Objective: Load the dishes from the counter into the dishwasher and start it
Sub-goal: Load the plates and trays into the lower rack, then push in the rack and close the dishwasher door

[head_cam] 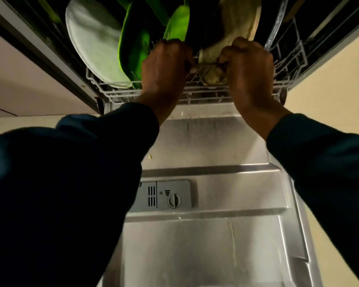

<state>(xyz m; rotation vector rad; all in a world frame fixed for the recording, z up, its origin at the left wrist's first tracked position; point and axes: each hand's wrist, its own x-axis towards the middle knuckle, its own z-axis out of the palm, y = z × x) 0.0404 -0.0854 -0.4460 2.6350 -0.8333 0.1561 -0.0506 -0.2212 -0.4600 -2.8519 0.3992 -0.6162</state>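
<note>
Dishwasher, door [205, 241] lowered flat toward the viewer, steel inner face up; grey detergent dispenser [164, 196] with round cap set in it. Lower rack [104, 88], white wire, stood at the mouth of the tub, loaded. Contents, left to right: one pale grey plate [91, 38] on edge; green plates [135, 44] on edge just beside it; one beige dish [234, 27] leaning; one clear glass item [278, 19] at the right, kind not discernible. Left hand [164, 63] and right hand [249, 67], both in dark blue sleeves [70, 183], were curled over the rack's front rail, gripping it, the beige dish between them. Pale cabinet fronts [19, 79] flanked the opening.
</note>
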